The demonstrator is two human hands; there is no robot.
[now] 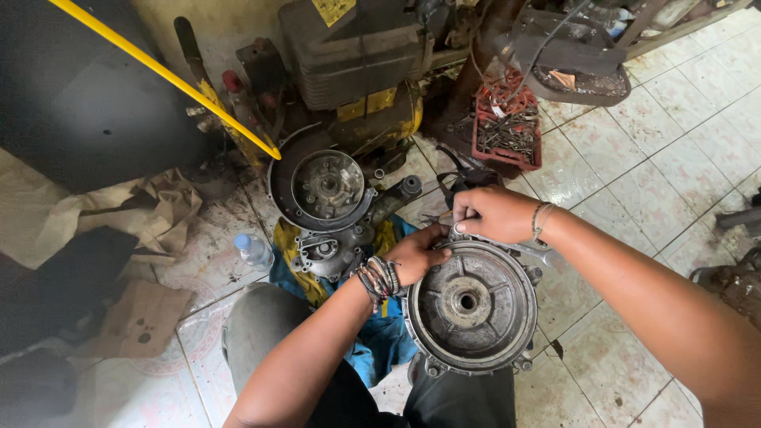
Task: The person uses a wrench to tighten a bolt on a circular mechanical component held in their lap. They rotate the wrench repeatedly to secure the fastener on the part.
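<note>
Round metal cover [473,305] resting on the person's lap, left hand [416,254] curled on its top rim, right hand [491,214] pinching closed at the rim, spanner [533,252] beneath, tiled floor [666,158].

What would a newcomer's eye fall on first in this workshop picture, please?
First comes the round grey metal housing at lower centre, resting on the person's lap, with the left hand and right hand meeting at its upper rim. Behind it, on the tiled floor, sits a dismantled engine, and a yellow rod slants from the upper left.
</note>
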